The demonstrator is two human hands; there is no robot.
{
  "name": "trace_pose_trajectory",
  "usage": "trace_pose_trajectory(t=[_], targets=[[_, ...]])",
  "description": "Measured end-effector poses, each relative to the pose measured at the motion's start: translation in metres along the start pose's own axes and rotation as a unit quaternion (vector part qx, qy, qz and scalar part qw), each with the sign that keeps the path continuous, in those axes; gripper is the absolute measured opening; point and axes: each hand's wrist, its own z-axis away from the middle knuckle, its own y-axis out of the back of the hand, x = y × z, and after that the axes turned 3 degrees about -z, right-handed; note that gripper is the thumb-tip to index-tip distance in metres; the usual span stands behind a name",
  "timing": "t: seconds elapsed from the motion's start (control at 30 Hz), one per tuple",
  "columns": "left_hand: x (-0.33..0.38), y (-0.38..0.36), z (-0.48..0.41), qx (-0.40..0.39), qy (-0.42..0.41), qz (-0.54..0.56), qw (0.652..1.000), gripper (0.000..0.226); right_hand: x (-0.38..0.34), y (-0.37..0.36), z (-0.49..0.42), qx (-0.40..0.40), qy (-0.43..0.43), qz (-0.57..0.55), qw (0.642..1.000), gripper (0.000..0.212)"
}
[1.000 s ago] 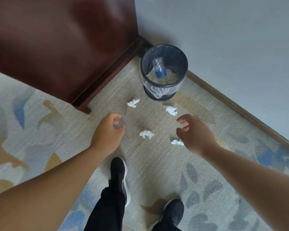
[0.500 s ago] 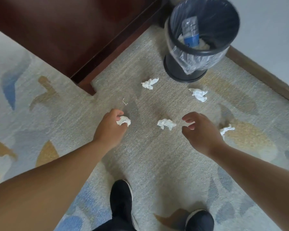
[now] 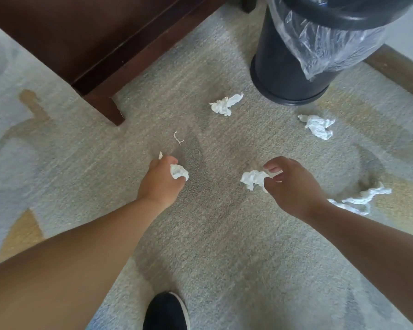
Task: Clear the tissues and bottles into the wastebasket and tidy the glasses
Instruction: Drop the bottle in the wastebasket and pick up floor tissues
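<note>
Left grip: left hand closed round a small crumpled white paper wad, low over the pale patterned carpet.
Risk, left: white ends poking out past the fingers on both sides, so likely to slip free on the lift if held loosely.
Risk, scrap: thin pale thread-like scrap just beyond the left hand, easy to overlook and too slight for a casual pinch.
Right grip: right hand, fingertips curled and apparently pinching the right edge of a loosely crumpled white paper tissue lying on the carpet between the two hands.
Risk, right: hold on one edge only, so liable to unfurl, tear or drop on the way up.
Risk, basket: round black plastic wastebasket at top right, its mouth cut off by the frame, with a clear plastic liner sagging down its outside. A blind toss could catch the liner fold or fall short.
Risk, far right: flattened white tissue strip partly hidden behind the right forearm, easy to leave behind.
Tissues: five.
- One in the left hand.
- One at the right fingertips.
- Three loose on the carpet: a twisted white tissue near the basket's foot, a crinkled white tissue to the right of it, and the strip.
Scraps: one.
Hands: two.
Wastebaskets: one.
Bottles: none in view.
Glasses: none in view.
Others: one piece of dark brown wooden furniture at upper left, one black shoe at the bottom edge.
</note>
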Motion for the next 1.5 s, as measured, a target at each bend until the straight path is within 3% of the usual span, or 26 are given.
trace_pose_trajectory(t=[0.37, 0.67, 0.77, 1.13, 1.5], targets=[[-0.017, -0.017, -0.024, -0.011, 0.011, -0.042, 0.999, 0.041, 0.005, -0.014, -0.013, -0.002, 0.003, 0.0, 1.0, 0.026], [-0.015, -0.036, -0.032, -0.043, -0.007, -0.1, 0.994, 0.008, 0.016, -0.01, -0.007, 0.018, 0.001, 0.001, 1.0, 0.027], [-0.016, -0.039, -0.032, -0.051, -0.019, -0.107, 0.993, 0.013, 0.02, -0.007, -0.003, 0.021, -0.001, 0.001, 1.0, 0.027], [0.046, -0.037, -0.011, 0.022, -0.123, 0.05, 0.991, 0.014, 0.039, 0.011, 0.006, 0.04, -0.012, 0.005, 0.999, 0.029], [0.115, -0.055, 0.012, 0.012, -0.157, 0.065, 0.985, 0.02, 0.07, 0.029, 0.022, 0.067, -0.043, -0.025, 0.996, 0.03]])
